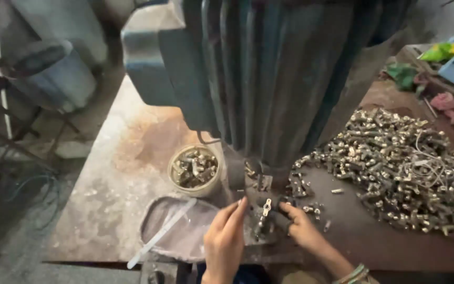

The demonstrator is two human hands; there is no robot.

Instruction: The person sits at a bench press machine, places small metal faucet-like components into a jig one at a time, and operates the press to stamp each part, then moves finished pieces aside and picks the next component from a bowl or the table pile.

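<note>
Over the counter: I see a tall blue-grey ribbed metal press machine [269, 73] that fills the middle of my view.
Counter: a rusty, stained metal counter [127, 173] carries everything.
Heap: a large pile of small brass fittings [400, 168] lies at my right, well apart from the hands, with loose wire on top.
Tray: a shallow oval grey tray [185, 231] holding a pale flat strip [161, 231] sits near my left hand.
Pot: a round cream pot filled with brass pieces [194, 169] stands just left of the machine's foot.
Left hand [224, 239]: fingers stretched towards the die; whether its grip holds anything I cannot tell.
Right hand [300, 226]: grip clenched lightly by the dark die block, seemingly steadying it.
Piece: one small brass fitting [266, 208] rests on the die between both hands, under the ram.
Step, as I judge: seating the fitting.
Next move calls for: squaring it, then drawing fingers clear of the ram.
</note>
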